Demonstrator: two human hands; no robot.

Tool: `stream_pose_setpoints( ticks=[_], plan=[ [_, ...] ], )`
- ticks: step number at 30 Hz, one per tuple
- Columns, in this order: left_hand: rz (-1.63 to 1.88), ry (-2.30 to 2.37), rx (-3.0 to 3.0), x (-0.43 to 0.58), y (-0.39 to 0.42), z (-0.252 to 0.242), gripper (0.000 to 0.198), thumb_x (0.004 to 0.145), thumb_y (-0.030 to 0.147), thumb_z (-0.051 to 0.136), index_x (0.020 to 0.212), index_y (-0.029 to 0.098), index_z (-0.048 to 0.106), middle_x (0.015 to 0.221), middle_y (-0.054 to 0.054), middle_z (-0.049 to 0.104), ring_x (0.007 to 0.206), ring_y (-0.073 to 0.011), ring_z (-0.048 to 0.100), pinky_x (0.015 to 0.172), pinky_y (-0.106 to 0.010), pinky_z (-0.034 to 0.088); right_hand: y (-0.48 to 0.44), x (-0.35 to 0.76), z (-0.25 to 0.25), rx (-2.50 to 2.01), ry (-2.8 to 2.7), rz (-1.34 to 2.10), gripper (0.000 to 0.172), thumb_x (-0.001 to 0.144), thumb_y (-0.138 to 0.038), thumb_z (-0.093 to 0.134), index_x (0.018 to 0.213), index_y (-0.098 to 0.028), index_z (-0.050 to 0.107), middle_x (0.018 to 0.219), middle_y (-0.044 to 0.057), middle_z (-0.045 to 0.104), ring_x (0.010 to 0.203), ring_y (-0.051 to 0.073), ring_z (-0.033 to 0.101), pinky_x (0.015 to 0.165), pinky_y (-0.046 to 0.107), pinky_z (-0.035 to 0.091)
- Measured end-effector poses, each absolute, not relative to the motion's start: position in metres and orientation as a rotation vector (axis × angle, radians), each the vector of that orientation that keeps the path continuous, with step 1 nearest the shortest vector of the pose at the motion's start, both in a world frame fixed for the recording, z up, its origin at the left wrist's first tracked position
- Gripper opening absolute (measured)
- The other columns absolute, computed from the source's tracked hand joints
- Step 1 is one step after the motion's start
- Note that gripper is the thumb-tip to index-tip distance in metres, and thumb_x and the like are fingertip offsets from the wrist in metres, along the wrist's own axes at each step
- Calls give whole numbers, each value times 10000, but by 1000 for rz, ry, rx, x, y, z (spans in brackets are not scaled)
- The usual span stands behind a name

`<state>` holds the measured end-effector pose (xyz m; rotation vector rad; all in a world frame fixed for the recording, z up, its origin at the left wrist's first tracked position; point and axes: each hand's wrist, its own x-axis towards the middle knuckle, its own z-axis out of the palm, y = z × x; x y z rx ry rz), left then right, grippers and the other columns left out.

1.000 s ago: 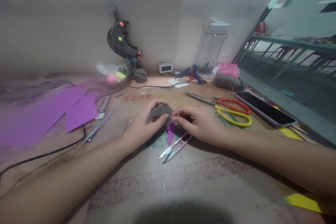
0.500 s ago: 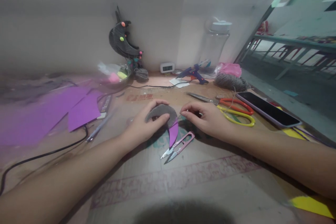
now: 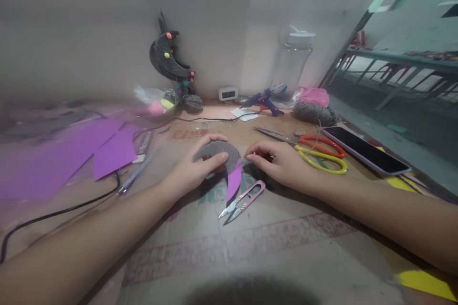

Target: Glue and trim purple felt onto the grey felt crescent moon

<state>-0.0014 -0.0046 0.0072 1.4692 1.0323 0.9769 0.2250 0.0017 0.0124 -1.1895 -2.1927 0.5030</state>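
Observation:
My left hand (image 3: 195, 164) is closed around a crescent-shaped piece, thumb on its front and fingers behind its upper edge. Grey yarn (image 3: 232, 152) covers most of the crescent, while its lower tip (image 3: 234, 182) shows bare purple. Just right of the crescent, my right hand (image 3: 274, 159) is closed in a pinch, thumb against forefinger. A faint strand of the grey yarn runs from the crescent's edge to those fingertips. Below the purple tip lie pink-handled thread snips (image 3: 243, 202), blades toward me and spread apart on the table.
Orange-and-yellow-handled scissors (image 3: 322, 152) and a phone (image 3: 367, 150) lie to the right. Purple sheets (image 3: 114, 150), a pen (image 3: 134, 178) and a black cable (image 3: 67, 207) are on the left. Behind stand a glue gun (image 3: 263, 101), grey yarn skein (image 3: 315, 112), small clock (image 3: 228, 94) and pinned grey crescent (image 3: 166, 57).
My left hand has tilted the crescent and shifted it slightly left, so its purple tip points more toward the lower left. My right hand has barely moved and keeps its pinch.

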Motion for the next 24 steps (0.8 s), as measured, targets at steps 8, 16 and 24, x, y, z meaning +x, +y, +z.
stream_pose_setpoints(
  ticks=[8,16,24],
  plan=[
    [904,1033,1534,-1,-6,9,321,826,356,684,1099,246,557,718,49,606,656,-117,561,617,-215,421,1,224,11,-1125,-2192,480,172,902,-276,582,883,-164,711,734,12,689,612,104,551,569,209,394],
    [882,1019,1527,0,-8,11,310,833,348,666,1100,244,547,720,45,598,641,-124,565,604,-232,416,0,223,15,-1156,-2197,547,176,882,-290,591,918,-158,702,682,-4,605,584,104,487,551,216,362],
    [902,1055,1556,0,-8,11,345,814,372,672,1108,236,554,733,27,595,645,-133,569,596,-238,440,5,225,15,-1051,-2268,680,189,846,-344,661,886,-174,734,784,15,595,735,133,551,674,248,414]
  ],
)
